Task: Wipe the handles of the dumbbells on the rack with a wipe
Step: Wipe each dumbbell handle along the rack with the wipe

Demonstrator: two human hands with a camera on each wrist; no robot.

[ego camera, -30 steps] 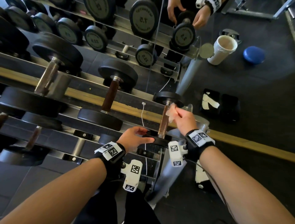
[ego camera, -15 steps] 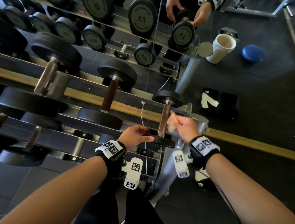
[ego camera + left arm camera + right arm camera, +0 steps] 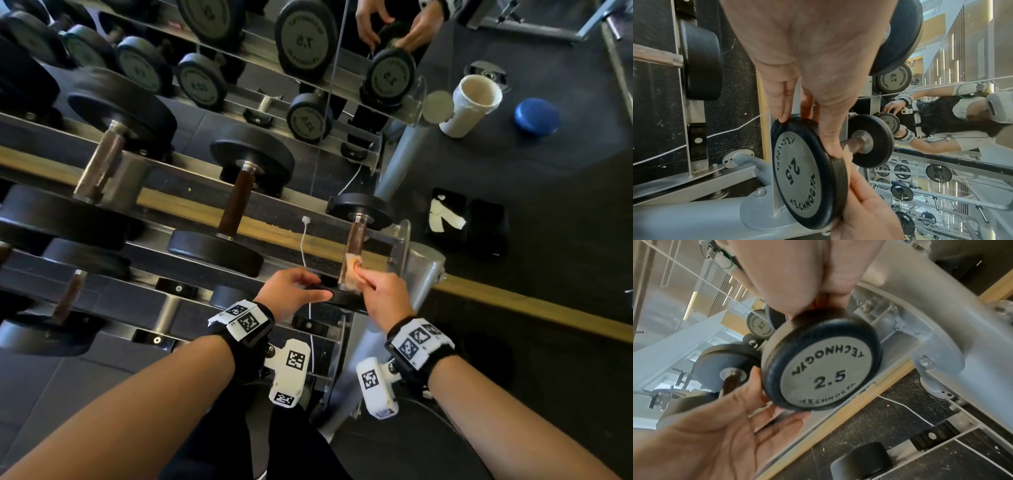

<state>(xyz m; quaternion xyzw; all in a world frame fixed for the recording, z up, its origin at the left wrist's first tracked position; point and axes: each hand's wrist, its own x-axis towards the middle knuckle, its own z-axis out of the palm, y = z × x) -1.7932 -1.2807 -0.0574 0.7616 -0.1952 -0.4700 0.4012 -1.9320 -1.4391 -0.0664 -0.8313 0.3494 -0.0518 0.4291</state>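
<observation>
Wiping the 2.5 dumbbell [image 3: 356, 236] at the rack's [image 3: 423, 270] right end.
Handle axis runs front to back; right hand [image 3: 385, 291] fingers pinch the wipe [image 3: 352, 270] at its near end, left hand [image 3: 291, 291] fingers clamp the near plate; open floor rightward.

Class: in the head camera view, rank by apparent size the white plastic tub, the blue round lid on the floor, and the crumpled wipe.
1. White plastic tub, largest.
2. Blue round lid, somewhat smaller.
3. Crumpled wipe, smallest; the right hand hides part of it, and it lies nearer the camera, so its true size is unsure.
</observation>
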